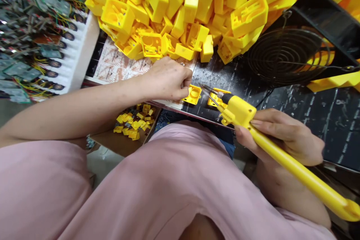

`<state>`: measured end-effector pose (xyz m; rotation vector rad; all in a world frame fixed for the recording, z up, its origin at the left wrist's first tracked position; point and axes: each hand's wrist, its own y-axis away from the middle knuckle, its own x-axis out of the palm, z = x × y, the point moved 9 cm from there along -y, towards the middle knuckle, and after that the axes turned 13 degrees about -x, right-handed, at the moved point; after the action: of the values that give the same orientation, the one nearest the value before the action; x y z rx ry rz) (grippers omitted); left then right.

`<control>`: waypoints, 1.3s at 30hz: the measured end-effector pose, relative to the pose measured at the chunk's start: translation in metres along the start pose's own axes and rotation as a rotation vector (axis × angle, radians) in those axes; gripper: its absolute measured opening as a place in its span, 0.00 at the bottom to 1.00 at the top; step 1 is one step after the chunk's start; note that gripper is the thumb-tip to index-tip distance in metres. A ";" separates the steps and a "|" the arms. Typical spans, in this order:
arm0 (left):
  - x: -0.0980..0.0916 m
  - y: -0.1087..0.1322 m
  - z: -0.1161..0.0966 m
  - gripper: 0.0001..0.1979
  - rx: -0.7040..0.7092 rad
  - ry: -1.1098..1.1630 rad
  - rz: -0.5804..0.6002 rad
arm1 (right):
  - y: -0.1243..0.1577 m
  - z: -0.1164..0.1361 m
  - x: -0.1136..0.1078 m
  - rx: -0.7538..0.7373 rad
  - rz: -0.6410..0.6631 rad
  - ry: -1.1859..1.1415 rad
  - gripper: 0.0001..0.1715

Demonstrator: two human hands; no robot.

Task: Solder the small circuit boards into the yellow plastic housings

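Note:
My left hand (pixel 170 78) is closed on the table, knuckles up, its thumb side at the left edge of a small square yellow plastic housing (pixel 194 95). Whatever its fingers pinch is hidden. My right hand (pixel 281 135) grips a long yellow-handled tool (pixel 292 165) with a blocky yellow head, a black collar and thin metal tips. The tips point left, over a second small yellow housing (pixel 213 97) and towards the first one. Both housings lie near the table's front edge, and the tool partly covers the second.
Larger yellow plastic cases (pixel 180 7) are heaped at the back. A black fan (pixel 281 56) with a wire guard stands right. Wired circuit boards (pixel 25 45) fill the left side beside white foam (pixel 78 60). Below the table edge, a cardboard box (pixel 112 140) holds small yellow parts.

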<state>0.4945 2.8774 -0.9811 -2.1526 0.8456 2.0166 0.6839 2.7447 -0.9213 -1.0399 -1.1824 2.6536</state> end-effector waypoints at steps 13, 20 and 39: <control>-0.051 0.033 0.033 0.15 -0.025 0.349 -0.383 | 0.016 -0.013 -0.008 -0.028 -0.219 -0.045 0.35; -0.021 0.031 0.046 0.20 -0.088 0.342 -0.316 | 0.020 -0.013 -0.003 -0.057 -0.146 0.028 0.35; -0.004 0.051 0.006 0.13 0.076 0.157 -0.266 | 0.021 -0.018 -0.002 -0.037 -0.051 -0.108 0.34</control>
<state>0.4672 2.8383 -0.9629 -2.2644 0.6018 1.6823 0.7007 2.7414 -0.9431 -0.8682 -1.2637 2.6889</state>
